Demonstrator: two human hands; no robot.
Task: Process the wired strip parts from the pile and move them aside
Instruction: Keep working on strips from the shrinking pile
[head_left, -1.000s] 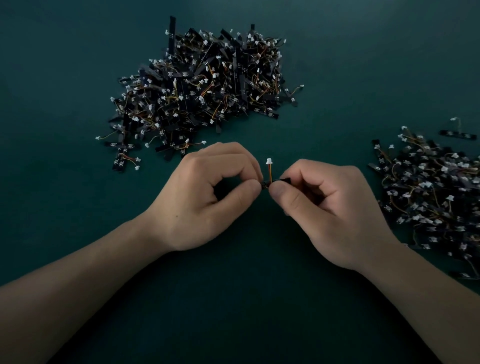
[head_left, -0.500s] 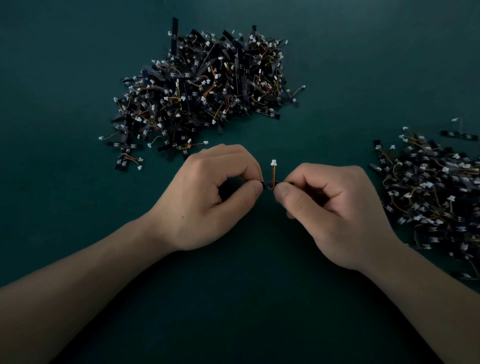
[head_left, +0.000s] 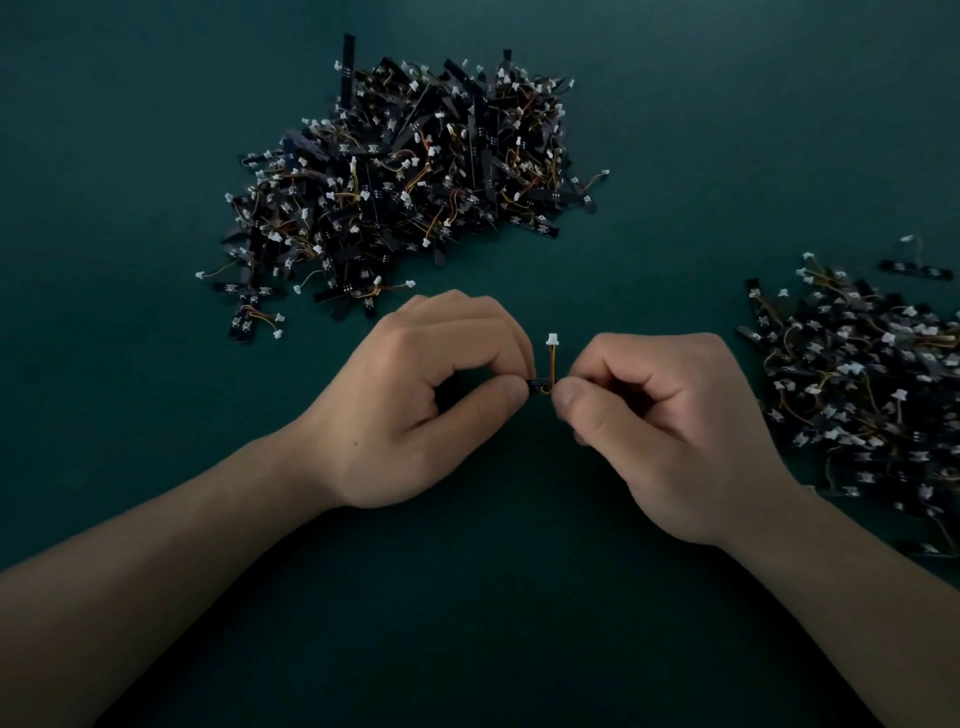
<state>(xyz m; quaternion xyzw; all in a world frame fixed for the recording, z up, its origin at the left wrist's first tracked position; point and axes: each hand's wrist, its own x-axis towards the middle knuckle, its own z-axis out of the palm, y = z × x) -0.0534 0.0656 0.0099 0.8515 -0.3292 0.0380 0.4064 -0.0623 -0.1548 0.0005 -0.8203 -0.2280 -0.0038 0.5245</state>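
Currently in hand: one wired strip part (head_left: 539, 387), a short black strip sitting level between the two hands, above the dark green table (head_left: 156, 415) and between the two heaps.

- **Grip:** The left hand (head_left: 426, 400) is pinching the strip's left end between thumb and curled forefinger. The right hand (head_left: 670, 431) is pinching the right end the same way, with its other fingers tucked in. Only a small stretch of strip is showing in the gap between the thumbs.
- **Lead:** An orange-and-yellow wire (head_left: 552, 364) is rising from that exposed stretch. It is carrying a white connector (head_left: 551, 340) upright, clear of both grips.
- **Handling, as judged:** The part is looking very light, with a thin and probably somewhat flexible strip. The wire is looking soft and its joint likely fragile, so the strip ends are looking like the safer hold, not the lead.
- **Surroundings:** The source pile (head_left: 410, 182) is lying beyond the left hand, a little apart. The sorted heap (head_left: 862, 379) is lying just right of the right hand.
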